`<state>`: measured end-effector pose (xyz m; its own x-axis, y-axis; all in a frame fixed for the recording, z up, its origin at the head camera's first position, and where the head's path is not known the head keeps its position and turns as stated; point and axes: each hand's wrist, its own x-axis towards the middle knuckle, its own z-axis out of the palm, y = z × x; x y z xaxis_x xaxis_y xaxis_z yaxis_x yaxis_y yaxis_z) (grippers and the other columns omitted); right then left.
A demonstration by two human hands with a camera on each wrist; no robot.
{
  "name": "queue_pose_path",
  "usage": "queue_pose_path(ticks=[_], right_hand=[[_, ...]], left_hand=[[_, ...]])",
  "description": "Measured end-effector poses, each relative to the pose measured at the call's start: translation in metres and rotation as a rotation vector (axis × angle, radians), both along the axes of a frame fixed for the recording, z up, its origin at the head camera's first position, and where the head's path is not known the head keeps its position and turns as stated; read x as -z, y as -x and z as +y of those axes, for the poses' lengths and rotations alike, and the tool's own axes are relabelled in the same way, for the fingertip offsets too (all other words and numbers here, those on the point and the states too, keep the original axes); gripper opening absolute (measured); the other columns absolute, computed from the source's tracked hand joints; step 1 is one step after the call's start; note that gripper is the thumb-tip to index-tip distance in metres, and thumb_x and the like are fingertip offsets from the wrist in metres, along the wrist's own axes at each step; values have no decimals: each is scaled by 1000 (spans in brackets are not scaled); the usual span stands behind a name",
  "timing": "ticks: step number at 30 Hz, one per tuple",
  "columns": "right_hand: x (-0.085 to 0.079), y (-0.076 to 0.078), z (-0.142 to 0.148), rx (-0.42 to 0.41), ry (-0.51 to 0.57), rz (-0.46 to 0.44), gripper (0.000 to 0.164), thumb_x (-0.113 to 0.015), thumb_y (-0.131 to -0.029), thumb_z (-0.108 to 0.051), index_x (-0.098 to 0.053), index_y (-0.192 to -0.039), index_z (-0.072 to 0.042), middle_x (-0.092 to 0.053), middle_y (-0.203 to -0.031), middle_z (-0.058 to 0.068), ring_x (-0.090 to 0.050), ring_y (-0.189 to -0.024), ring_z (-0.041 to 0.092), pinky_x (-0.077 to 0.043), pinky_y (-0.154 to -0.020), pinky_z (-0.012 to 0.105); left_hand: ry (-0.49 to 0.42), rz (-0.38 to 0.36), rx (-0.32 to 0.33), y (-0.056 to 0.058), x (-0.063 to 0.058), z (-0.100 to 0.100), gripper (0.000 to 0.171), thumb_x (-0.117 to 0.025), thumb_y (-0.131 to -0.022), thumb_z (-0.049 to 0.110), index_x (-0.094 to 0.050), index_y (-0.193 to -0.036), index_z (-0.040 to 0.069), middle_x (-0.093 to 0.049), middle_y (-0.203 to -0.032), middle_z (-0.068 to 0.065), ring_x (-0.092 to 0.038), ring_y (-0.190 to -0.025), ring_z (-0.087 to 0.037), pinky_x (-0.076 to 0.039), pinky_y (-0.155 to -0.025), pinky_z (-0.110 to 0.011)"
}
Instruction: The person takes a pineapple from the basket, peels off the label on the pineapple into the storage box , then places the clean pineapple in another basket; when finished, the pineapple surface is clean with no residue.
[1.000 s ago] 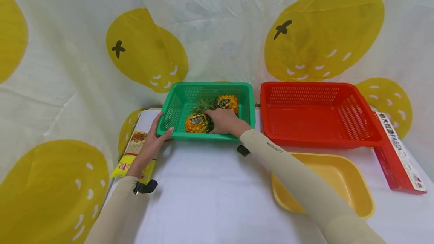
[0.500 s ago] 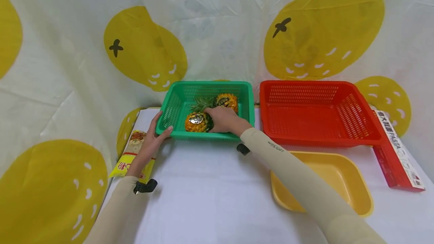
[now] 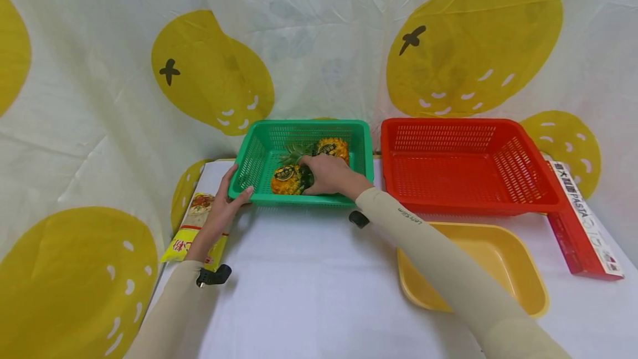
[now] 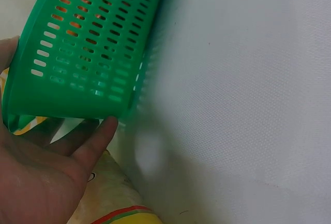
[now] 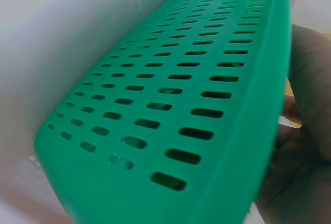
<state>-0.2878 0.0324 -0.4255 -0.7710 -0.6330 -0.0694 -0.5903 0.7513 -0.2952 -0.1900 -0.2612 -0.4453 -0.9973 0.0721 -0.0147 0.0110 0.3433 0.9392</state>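
A green slotted basket (image 3: 299, 199) stands at the back of the table and holds two pineapples. My left hand (image 3: 224, 209) grips its near left corner, thumb at the rim; in the left wrist view the fingers lie along the end wall. Reaching over the front rim, my right hand (image 3: 330, 175) holds the right end of the nearer pineapple (image 3: 286, 180), which carries a dark label. Behind it lies the other pineapple (image 3: 340, 147), its leafy crown (image 3: 296, 151) pointing left. In the right wrist view, the basket's wall (image 5: 170, 79) hides the pineapples and part of my right hand.
To the right stands a red slotted basket (image 3: 443, 206), with a yellow tub (image 3: 478, 254) in front, partly under my right sleeve. A long red pasta box (image 3: 585, 226) lies at the right edge. Beneath my left forearm is a yellow food packet (image 3: 186, 234). A printed curtain hangs behind.
The nearer pineapple has turned slightly in my right hand, so its label now faces at a different angle. My left hand stays on the basket corner.
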Motion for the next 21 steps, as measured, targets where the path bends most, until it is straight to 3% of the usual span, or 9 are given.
queue_pose_path(ticks=[3,7,15,21], right_hand=[[-2,0,1,1,15,-10,77,-87,-87,-47,-55,-151,-15,-71,-120,5,-68,-101,22,-59,-80,44],[-4,-2,2,1,27,-26,76,-88,-88,-44,-55,-149,-15,-72,-111,3,-68,-94,20,-59,-81,43],[-9,-5,6,-10,90,-22,72,-87,-88,-43,-55,-146,-15,-66,-94,-2,-63,-80,16,-57,-70,39],[-17,-9,10,-14,128,6,72,-86,-87,-44,-54,-145,-17,-65,-95,-2,-62,-83,17,-55,-66,37]], left_hand=[[-5,-1,2,0,1,-1,85,-65,-108,30,-9,-172,21,-10,-174,-16,-24,-151,-40,-28,-119,-62],[-30,-5,12,0,5,-1,84,-63,-109,30,-8,-172,24,-9,-173,-18,-28,-149,-43,-37,-113,-62],[-62,3,-1,15,39,-13,84,-66,-106,39,-11,-170,40,-11,-174,-5,-35,-146,-35,-45,-108,-60],[-66,8,1,16,39,-13,84,-67,-106,40,-12,-169,42,-11,-174,-5,-37,-145,-36,-47,-106,-60]])
